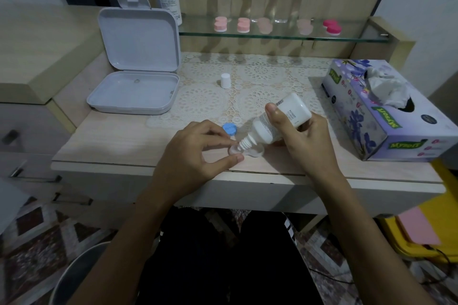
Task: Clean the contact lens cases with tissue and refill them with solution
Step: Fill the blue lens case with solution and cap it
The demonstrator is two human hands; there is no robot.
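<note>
Purple tissue box (386,116) labelled "Mysoft"

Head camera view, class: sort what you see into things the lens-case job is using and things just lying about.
In use:
small white solution bottle, tilted in the right hand
clear lens case, pinched by the left hand
blue round cap
white bottle cap
purple tissue box

Lying about:
open grey plastic box
pink cases on the glass shelf

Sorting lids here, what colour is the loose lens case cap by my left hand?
Blue cap, clearest in the head view.
</note>
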